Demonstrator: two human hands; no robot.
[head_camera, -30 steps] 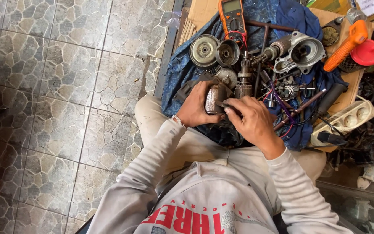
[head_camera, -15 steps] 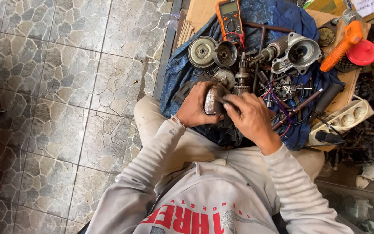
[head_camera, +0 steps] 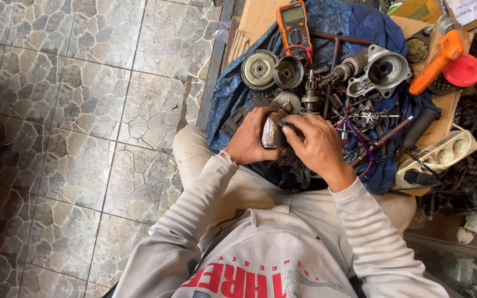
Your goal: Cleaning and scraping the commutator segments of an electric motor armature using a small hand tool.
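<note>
Holding a small cylindrical metal motor part (head_camera: 273,132) between both hands, the person works over a blue cloth (head_camera: 233,105) on the bench. The left hand (head_camera: 249,140) wraps it in a closed grip; the right hand (head_camera: 316,144) pinches its top end with narrow fingertips. Just beyond the grip lie a pulley (head_camera: 259,69), a gear housing (head_camera: 382,70) and an orange multimeter (head_camera: 293,25). This looks like fitting or inspecting; steady fingertip control matters.

Soft even daylight, sharp focus
</note>
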